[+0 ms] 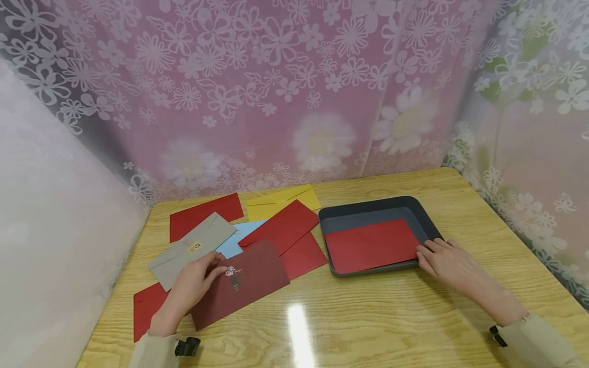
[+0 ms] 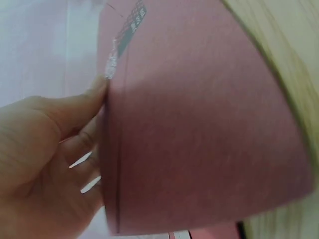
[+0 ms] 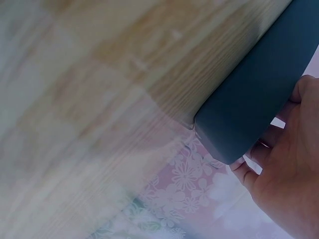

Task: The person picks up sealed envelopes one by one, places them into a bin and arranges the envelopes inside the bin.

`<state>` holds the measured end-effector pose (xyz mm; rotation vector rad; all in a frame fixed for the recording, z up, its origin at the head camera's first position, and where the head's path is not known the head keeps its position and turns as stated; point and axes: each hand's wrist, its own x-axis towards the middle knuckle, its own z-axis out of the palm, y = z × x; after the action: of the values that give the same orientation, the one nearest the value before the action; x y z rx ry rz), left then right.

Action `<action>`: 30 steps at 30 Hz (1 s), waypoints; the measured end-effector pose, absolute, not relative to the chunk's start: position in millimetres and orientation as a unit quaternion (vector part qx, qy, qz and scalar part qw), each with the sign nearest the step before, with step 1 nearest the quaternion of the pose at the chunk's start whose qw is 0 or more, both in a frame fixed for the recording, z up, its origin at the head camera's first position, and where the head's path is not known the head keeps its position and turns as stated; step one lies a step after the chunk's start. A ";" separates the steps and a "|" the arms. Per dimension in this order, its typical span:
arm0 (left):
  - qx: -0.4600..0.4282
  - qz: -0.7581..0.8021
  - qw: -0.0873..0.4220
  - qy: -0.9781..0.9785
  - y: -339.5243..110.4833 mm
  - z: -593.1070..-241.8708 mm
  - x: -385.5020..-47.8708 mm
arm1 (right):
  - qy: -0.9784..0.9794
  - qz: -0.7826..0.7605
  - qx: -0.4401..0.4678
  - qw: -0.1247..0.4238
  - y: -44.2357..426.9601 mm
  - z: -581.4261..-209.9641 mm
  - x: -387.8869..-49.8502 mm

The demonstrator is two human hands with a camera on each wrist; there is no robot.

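Observation:
Between thumb and fingers, my left hand [image 1: 195, 278] pinches the upper edge of a maroon envelope [image 1: 257, 276] with a silver flower print. The left wrist view shows the thumb on the near face of this envelope [image 2: 199, 129], the other fingers behind it. At the front right corner of a dark grey tray [image 1: 368, 208], my right hand [image 1: 453, 266] grips the rim. From the right wrist view, its fingers curl against the tray's outer wall [image 3: 249, 94]. A red envelope [image 1: 372, 245] lies in the tray, its left edge over the rim.
Overlapping envelopes lie around the left hand: a grey one [image 1: 198, 245] with a gold sticker, a light blue one [image 1: 244, 235], a yellow one [image 1: 280, 200] and several red ones [image 1: 280, 227]. They lie on a wood-grain table [image 1: 368, 317] with flowered curtains [image 1: 276, 102] behind.

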<state>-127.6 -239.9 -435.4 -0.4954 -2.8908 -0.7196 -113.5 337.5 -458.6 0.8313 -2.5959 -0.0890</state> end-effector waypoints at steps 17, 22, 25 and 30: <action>-0.155 -0.223 0.146 -0.951 -215.1 -412.5 -141.5 | -0.941 -0.035 0.285 0.178 336.7 -458.0 -112.3; -0.150 -0.226 0.152 -0.950 -197.1 -400.6 -150.6 | -0.941 -0.032 0.285 0.178 337.6 -457.7 -111.9; -0.152 -0.235 0.156 -0.947 -184.3 -394.7 -157.7 | -0.937 -0.036 0.293 0.185 338.0 -457.8 -112.2; -0.165 -0.243 0.168 -0.941 -159.8 -385.2 -168.8 | -0.933 -0.039 0.302 0.194 338.0 -458.6 -114.0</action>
<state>-168.8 -159.8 -385.2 -0.4698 -2.6764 -0.6913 -114.0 338.0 -458.6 0.8458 -2.6156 -0.1096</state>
